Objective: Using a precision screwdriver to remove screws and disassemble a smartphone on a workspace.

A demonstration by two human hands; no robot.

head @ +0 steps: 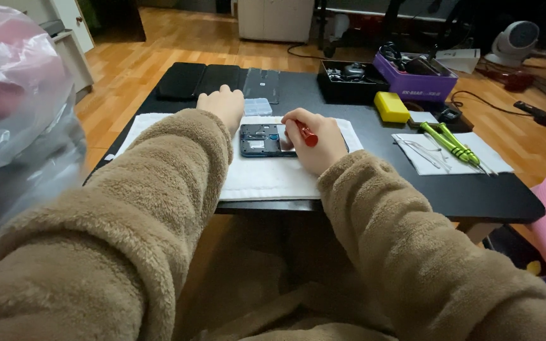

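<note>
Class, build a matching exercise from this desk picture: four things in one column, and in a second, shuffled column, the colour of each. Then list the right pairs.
Things:
1. screwdriver handle in the right hand
2. small block on the table
3. storage box at the far edge
4. pair of screwdrivers on the white sheet

Colours:
A. purple
B. green
C. red
D. yellow

Pairs: 1-C, 2-D, 3-A, 4-B

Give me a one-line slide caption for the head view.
Right hand grips a red-handled screwdriver over an opened phone on a white mat; left hand rests beside it.
</note>
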